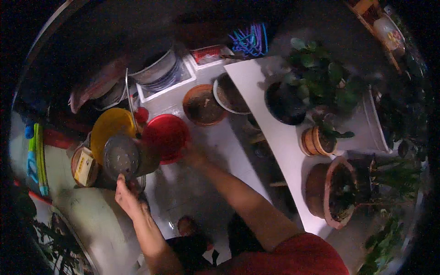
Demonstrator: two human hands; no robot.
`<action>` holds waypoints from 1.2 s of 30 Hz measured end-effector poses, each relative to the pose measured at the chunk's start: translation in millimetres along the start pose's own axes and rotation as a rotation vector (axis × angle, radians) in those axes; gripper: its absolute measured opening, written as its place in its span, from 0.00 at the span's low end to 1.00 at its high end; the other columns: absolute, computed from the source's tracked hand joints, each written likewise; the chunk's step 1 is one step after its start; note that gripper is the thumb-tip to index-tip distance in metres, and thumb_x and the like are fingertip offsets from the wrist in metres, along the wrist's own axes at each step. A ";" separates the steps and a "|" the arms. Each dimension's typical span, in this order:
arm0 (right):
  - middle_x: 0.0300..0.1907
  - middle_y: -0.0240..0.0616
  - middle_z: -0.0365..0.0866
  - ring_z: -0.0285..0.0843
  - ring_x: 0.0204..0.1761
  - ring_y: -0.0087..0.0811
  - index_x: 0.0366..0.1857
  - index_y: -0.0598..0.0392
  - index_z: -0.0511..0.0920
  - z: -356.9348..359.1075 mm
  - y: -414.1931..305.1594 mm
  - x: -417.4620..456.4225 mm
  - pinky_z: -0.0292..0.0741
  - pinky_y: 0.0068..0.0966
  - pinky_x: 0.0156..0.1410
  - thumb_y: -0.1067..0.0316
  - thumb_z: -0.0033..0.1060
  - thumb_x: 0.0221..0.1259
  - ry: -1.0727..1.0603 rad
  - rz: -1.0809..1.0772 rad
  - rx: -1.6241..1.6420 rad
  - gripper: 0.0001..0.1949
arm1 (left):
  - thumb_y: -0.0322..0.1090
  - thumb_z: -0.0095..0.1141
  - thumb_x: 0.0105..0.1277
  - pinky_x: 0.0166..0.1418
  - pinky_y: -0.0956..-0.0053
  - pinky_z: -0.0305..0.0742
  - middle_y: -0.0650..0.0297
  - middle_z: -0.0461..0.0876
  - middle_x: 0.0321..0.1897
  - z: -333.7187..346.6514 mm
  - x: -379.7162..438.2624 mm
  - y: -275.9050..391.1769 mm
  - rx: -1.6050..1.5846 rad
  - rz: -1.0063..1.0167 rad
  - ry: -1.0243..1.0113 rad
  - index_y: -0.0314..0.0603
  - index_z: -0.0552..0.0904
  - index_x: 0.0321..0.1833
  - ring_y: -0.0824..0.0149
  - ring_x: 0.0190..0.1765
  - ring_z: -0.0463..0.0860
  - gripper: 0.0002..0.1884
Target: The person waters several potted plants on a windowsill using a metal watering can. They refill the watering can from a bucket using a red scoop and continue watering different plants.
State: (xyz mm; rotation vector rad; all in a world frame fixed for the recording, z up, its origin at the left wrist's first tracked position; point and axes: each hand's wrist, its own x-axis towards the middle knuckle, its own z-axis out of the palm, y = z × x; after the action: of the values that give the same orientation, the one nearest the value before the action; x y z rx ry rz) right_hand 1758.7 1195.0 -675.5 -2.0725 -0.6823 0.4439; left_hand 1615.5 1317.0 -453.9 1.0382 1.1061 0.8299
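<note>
My left hand (125,196) grips the near rim of a dark grey round container (122,156), with its thumb over the edge. Pale specks show inside it. My right hand (190,153) is at the right edge of a red plastic bowl (166,137); its fingers are blurred and dark, so whether they hold the rim is unclear. Behind the grey container stands a yellow bucket (111,125). A small red object (141,115) lies beyond the red bowl. To the left, a round brown container (77,172) has a yellow and white packet (85,168) on it.
Beyond are a terracotta pot of soil (205,106), a white-rimmed pot (230,94) and a white foam box (165,89). A white board (271,144) runs along the right, bearing a leafy plant (319,75) and several pots. Bundled blue-purple cord (251,39) lies at the back.
</note>
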 end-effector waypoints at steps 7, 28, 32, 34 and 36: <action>0.44 0.41 0.73 0.72 0.43 0.40 0.46 0.51 0.71 -63.5 -14.2 -73.9 0.71 0.34 0.44 0.58 0.46 0.57 0.134 0.243 0.904 0.16 | 0.41 0.54 0.53 0.28 0.87 0.60 0.71 0.71 0.25 9.2 -38.9 18.8 0.043 -0.037 -0.024 0.42 0.76 0.28 0.78 0.26 0.66 0.10; 0.32 0.35 0.77 0.73 0.35 0.25 0.36 0.61 0.76 -227.6 -179.2 -320.4 0.71 0.20 0.46 0.76 0.52 0.52 0.095 0.485 0.837 0.07 | 0.27 0.55 0.48 0.21 0.81 0.48 0.77 0.58 0.12 -83.8 -194.0 125.9 0.018 -0.066 -0.025 0.47 0.59 0.10 0.81 0.18 0.56 0.18; 0.34 0.35 0.77 0.73 0.37 0.26 0.36 0.59 0.76 -256.5 -213.4 -334.0 0.69 0.20 0.44 0.71 0.49 0.55 -0.064 0.548 0.589 0.08 | 0.33 0.56 0.48 0.21 0.79 0.49 0.76 0.58 0.12 -119.9 -234.4 167.7 0.186 -0.148 -0.042 0.42 0.60 0.11 0.80 0.19 0.56 0.18; 0.34 0.34 0.78 0.73 0.37 0.25 0.38 0.59 0.76 -273.0 -267.1 -330.8 0.69 0.20 0.45 0.69 0.49 0.56 -0.112 0.446 0.328 0.09 | 0.34 0.56 0.48 0.21 0.79 0.50 0.75 0.59 0.12 -144.6 -254.5 184.5 0.257 -0.159 -0.053 0.40 0.62 0.11 0.79 0.19 0.57 0.17; 0.33 0.34 0.78 0.73 0.36 0.25 0.40 0.59 0.75 -281.5 -284.8 -337.2 0.69 0.20 0.44 0.68 0.49 0.56 -0.124 0.337 0.243 0.11 | 0.34 0.56 0.48 0.21 0.78 0.52 0.74 0.61 0.12 -164.0 -272.7 214.6 0.445 -0.091 -0.066 0.39 0.64 0.11 0.79 0.19 0.59 0.16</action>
State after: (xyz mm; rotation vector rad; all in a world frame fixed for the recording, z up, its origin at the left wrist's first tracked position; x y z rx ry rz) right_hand 1560.8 937.6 -264.9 -1.9412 -0.3270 0.8105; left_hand 1380.2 1173.3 -186.9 1.3607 1.3031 0.4800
